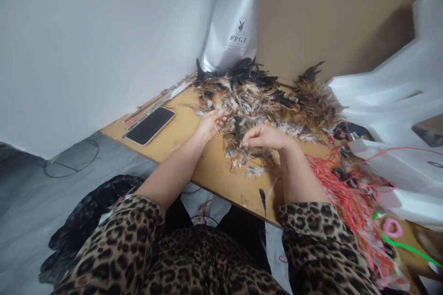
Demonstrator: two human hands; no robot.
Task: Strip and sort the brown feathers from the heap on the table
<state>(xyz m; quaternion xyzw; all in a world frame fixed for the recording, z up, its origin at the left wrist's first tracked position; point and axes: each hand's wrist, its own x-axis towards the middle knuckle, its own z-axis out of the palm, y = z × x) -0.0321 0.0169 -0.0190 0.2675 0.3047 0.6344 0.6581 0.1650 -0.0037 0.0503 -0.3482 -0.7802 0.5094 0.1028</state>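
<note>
A heap of brown, black and white feathers (256,99) covers the far part of a wooden table (188,140). My left hand (210,124) rests at the heap's near left edge, fingers curled onto a few feathers. My right hand (265,137) lies over the near middle of the heap with fingers pinched together on feathers. Loose feather bits (247,166) lie scattered on the wood just in front of both hands.
A black phone (150,125) lies on the table's left end beside thin strips (162,97). A silver bag (231,27) leans at the back. Red cords (346,189) and white bags (398,101) crowd the right. A black bag (86,221) sits on the floor.
</note>
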